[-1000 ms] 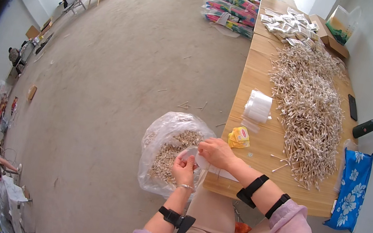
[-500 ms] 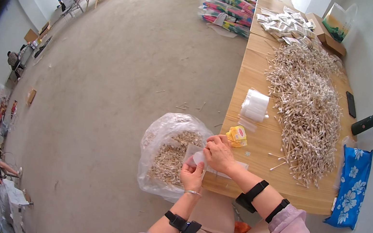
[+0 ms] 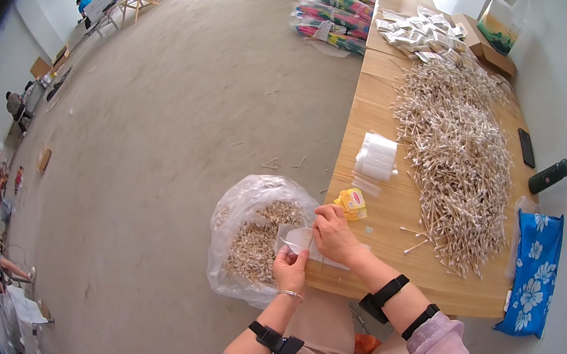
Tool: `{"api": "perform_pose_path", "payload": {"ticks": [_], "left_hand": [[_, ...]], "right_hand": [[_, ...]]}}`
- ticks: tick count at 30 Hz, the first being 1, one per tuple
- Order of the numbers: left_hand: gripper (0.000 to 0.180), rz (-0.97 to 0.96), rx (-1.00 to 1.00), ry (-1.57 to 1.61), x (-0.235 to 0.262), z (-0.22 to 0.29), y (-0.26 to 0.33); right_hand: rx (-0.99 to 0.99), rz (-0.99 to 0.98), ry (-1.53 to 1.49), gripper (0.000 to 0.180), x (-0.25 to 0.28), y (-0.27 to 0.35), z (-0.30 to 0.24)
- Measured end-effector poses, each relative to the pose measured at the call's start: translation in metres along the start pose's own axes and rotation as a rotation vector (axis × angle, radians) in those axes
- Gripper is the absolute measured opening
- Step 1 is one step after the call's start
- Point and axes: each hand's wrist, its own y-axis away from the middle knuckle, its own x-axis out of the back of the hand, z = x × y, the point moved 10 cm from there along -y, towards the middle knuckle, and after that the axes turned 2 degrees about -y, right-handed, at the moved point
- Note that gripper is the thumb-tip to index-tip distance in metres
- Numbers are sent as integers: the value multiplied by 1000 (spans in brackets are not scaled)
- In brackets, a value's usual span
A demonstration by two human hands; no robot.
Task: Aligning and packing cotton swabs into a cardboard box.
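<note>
Packets (image 3: 425,33) at the far end look done, swab heap (image 3: 457,160) lies unpacked, and the bag (image 3: 297,238), seemingly unfilled, is over the sack (image 3: 233,202), left hand (image 3: 291,271) pinching its bottom, right hand (image 3: 335,234) alongside, grip unclear.

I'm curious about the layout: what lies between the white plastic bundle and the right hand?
The head view shows translucent plastic pieces, then small yellow cards.

From the right hand (image 3: 336,236), bare table (image 3: 390,212) runs toward two o'clock until a heap of cotton swabs (image 3: 458,175) blocks it. Just past twelve lie yellow cards (image 3: 351,202), then plastic bags (image 3: 376,156); at nine, a big sack (image 3: 220,241).
</note>
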Motion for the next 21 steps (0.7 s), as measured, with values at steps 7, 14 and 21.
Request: {"api": "perform_pose_path", "payload": {"ticks": [7, 14, 21], "left_hand": [[50, 388, -268, -277, 37, 34, 7], [48, -85, -760, -1418, -52, 77, 24], [48, -263, -918, -1349, -124, 82, 58]], "right_hand": [[-75, 159, 58, 17, 53, 42, 0], [-687, 527, 336, 44, 151, 169, 84], [-1109, 745, 540, 54, 220, 282, 168]]}}
